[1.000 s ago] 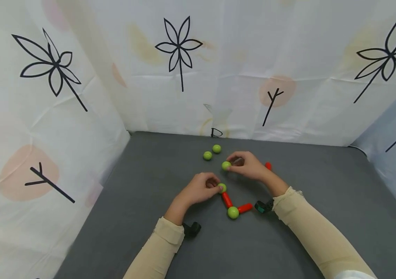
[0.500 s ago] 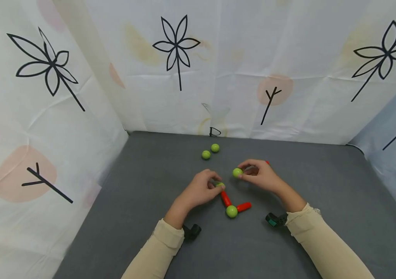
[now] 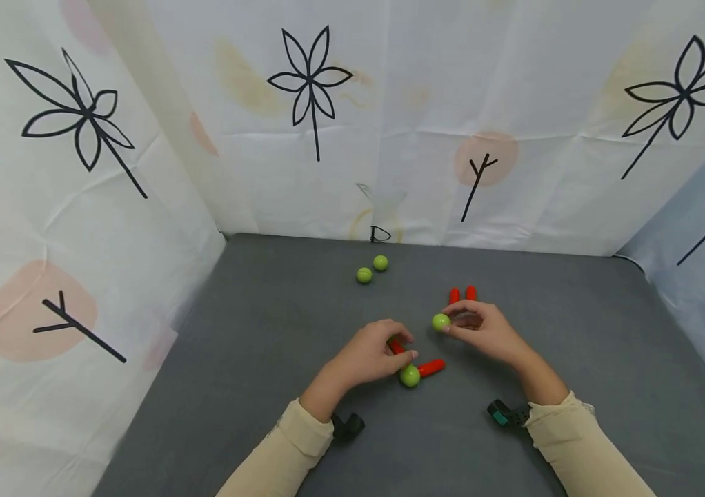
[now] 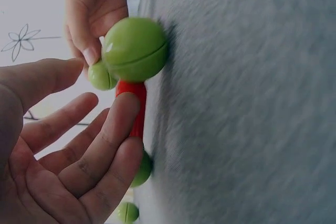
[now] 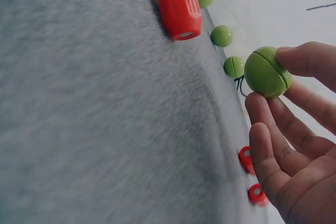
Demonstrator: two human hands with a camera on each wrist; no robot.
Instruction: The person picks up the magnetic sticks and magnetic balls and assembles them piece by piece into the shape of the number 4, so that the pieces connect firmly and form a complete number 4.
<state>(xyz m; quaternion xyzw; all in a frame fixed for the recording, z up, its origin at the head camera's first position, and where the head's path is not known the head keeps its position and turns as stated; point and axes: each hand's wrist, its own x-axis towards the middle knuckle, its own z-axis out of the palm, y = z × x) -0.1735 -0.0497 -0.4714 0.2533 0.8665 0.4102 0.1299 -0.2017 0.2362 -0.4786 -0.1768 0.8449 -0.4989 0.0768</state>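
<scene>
My right hand (image 3: 492, 338) pinches a green ball (image 5: 265, 72) between thumb and fingertips, up off the grey tabletop. My left hand (image 3: 371, 355) spreads around a joined piece, thumb and fingers apart. That piece has a near green ball (image 4: 137, 45) with two red rods set against it in a V. One red rod (image 4: 135, 114) runs beneath my left fingers, which overlap it in the left wrist view. A partly hidden green ball (image 4: 143, 171) is at its far end. The other red rod (image 3: 432, 367) points right, its metal-tipped end (image 5: 185, 35) free.
Two loose green balls, one nearer (image 3: 363, 275) and one farther (image 3: 380, 262), lie toward the back. Two red rods (image 3: 454, 295) lie side by side beyond my right hand. A patterned cloth wall (image 3: 427, 186) borders the tabletop (image 3: 253, 304).
My right hand has carried its green ball rightward and nearer. My left hand has let go of the joined piece's far ball and moved down over the rod toward the near ball.
</scene>
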